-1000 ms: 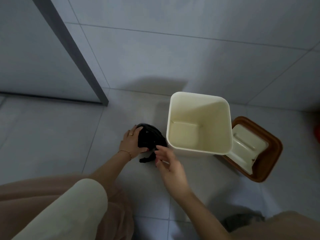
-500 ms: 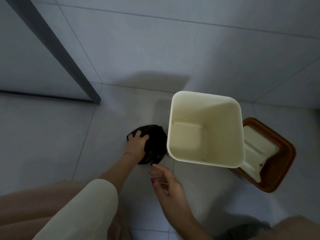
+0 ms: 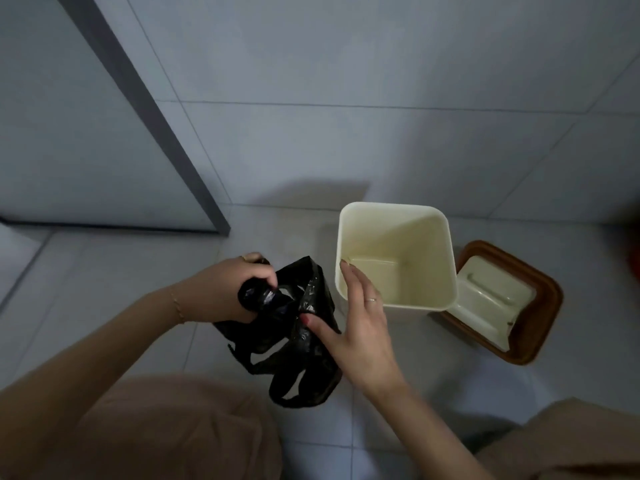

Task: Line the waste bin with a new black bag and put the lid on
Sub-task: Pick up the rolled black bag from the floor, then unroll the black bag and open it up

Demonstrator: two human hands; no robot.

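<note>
A cream square waste bin [image 3: 446, 258] stands open and unlined on the tiled floor. Its brown lid [image 3: 547, 306] with a cream flap lies upside down on the floor just right of it. A crumpled black bag [image 3: 298, 344] hangs in the air left of the bin, its loop handles dangling. My left hand [image 3: 228, 289] is clenched on the bag's bunched upper end. My right hand [image 3: 356, 323] pinches the bag's right side between thumb and fingers, fingertips close to the bin's left rim.
A grey tiled wall rises behind the bin. A grey door frame post [image 3: 156, 123] meets the floor at the left. My knees in beige cloth [image 3: 166, 431] fill the bottom of the view.
The bag has been lifted off the floor and has partly unfolded, its handles now hanging. My right hand has moved up and onto the bag.
</note>
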